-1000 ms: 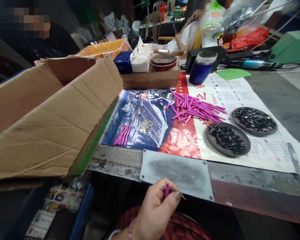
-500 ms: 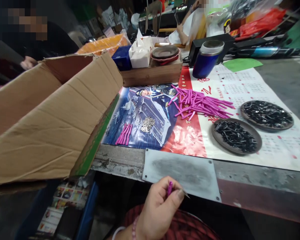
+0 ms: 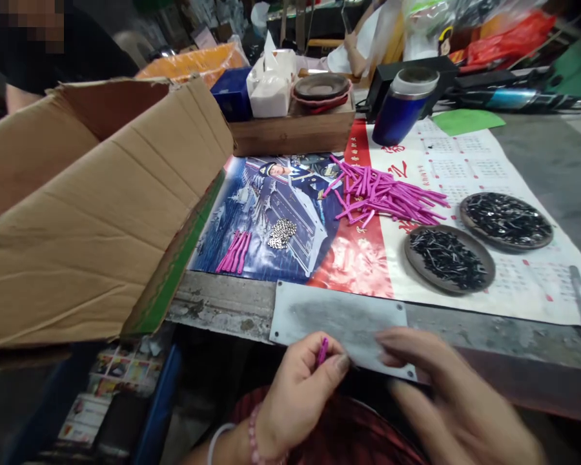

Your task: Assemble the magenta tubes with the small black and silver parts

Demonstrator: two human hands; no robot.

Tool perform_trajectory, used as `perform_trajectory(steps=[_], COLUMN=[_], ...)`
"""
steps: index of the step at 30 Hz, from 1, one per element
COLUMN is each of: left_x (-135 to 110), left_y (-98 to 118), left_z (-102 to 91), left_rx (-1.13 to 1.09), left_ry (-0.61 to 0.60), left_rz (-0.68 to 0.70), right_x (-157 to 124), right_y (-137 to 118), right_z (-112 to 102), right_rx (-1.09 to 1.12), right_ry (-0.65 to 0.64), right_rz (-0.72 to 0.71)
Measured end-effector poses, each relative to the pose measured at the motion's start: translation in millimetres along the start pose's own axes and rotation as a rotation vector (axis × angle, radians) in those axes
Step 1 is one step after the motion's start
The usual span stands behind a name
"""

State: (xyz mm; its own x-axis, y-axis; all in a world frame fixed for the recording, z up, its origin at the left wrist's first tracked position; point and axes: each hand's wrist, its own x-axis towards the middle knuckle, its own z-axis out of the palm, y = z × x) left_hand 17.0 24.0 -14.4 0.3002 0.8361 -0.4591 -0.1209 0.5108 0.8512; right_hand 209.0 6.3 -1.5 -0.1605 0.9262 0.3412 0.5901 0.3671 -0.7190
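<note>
My left hand (image 3: 300,394) is closed in a pinch on a short magenta tube (image 3: 322,352), held low in front of the table edge. My right hand (image 3: 445,400) has come in from the lower right, motion-blurred, its fingertips reaching toward the left thumb; whether it holds anything cannot be seen. On the table lie a heap of magenta tubes (image 3: 385,197), a small bundle of magenta tubes (image 3: 235,252) and a cluster of small silver pieces (image 3: 281,232).
Two round dishes of dark metal pins (image 3: 448,258) (image 3: 506,219) sit on a calendar poster (image 3: 489,174). A large open cardboard box (image 3: 91,206) fills the left. A blue mug (image 3: 401,113), a wooden tray (image 3: 295,132) and another person's arm (image 3: 19,97) lie behind.
My right hand has entered from the lower right and moved up to the left hand. The left hand keeps its pinch on the magenta tube. The view has shifted slightly.
</note>
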Motion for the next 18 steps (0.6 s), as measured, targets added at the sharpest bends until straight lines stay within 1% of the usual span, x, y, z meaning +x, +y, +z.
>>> perform_trajectory(steps=[2,4,7,9,11,14,15,16,18], left_x=[0.7,1.8,3.7,4.5,4.6,3.5,2.9,2.2,0.3], left_y=[0.2,-0.7,-0.8,0.8,3.1,5.6,6.2,6.9,9.0], left_z=[1.6,3.7,7.0,8.5,9.1,8.8,8.6,8.6,8.9], left_rx=[-0.011,-0.069,-0.243,-0.352,-0.422,-0.472,-0.477,-0.469,-0.396], left_ry=[-0.008,-0.014,-0.023,-0.037,-0.062,-0.109,-0.133,-0.163,-0.224], left_rz=[0.005,-0.016,-0.100,-0.153,-0.196,-0.253,-0.265,-0.269,-0.242], right_x=[9.6,17.2,21.6,20.1,16.3,8.7,6.3,4.3,2.2], right_y=[-1.8,-4.7,-7.0,-4.9,0.2,9.6,11.8,13.3,13.5], right_z=[10.0,16.7,19.1,18.1,17.7,19.4,19.5,18.8,14.6], right_rx=[0.050,0.110,0.145,0.134,0.065,-0.110,-0.145,-0.152,-0.090], right_ry=[-0.071,-0.129,-0.139,-0.135,-0.106,-0.001,0.038,0.069,0.092], right_rz=[-0.021,-0.042,-0.034,-0.063,-0.138,-0.275,-0.301,-0.308,-0.246])
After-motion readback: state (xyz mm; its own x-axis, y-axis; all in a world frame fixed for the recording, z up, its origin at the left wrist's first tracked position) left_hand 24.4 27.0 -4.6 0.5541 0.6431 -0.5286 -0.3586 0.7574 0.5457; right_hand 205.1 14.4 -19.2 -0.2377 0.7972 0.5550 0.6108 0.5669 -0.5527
